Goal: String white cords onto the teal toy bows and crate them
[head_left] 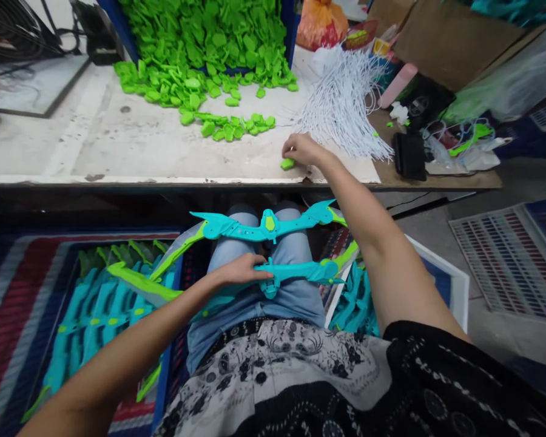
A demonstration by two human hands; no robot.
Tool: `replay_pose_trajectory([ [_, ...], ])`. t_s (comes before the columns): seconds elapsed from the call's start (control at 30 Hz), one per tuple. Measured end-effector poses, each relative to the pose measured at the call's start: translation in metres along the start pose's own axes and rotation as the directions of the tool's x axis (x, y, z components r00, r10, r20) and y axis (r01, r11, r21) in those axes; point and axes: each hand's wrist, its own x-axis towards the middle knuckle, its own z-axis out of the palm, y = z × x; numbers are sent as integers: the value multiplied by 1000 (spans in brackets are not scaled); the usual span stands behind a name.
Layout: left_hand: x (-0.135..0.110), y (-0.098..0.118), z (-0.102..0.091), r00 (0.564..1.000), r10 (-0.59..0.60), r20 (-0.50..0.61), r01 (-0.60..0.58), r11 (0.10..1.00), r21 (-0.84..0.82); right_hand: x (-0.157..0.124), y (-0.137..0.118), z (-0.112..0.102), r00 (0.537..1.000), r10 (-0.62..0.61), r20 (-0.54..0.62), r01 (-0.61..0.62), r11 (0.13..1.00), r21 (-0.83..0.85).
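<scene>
the left hand (243, 270) is closed on the middle of the near bow (300, 272), which lies across the lap. the long axis of this bow runs left to right, roughly parallel to the front edge of the bench (118, 152); its green limbs angle toward the bench. the far bow (241, 229) lies on the knees, between the near bow and the front edge, on a similar axis. its limbs angle back toward the person, and a green insert (269, 223) sits at its centre.

the right hand (303, 149) is at the front edge of the bench, fingers curled over a green piece (287, 163); whether they grip it cannot be determined. loose green pieces (227, 127) lie farther back, and white cords (341, 103) lie just beyond the right hand.
</scene>
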Motion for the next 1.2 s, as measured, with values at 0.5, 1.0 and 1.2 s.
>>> replay_pose_trajectory([
  [0.5,18,-20,1,989,-58,137,108,912,-396,-165,-79,76,937,-215,-276,257,958,128],
  [1.0,16,-17,2,995,-43,86,69,943,-325,-283,-114,158,953,-185,-239,216,970,109],
  [1.2,19,-18,2,997,-21,68,33,983,-181,-283,-119,159,977,-76,-197,113,977,183],
])
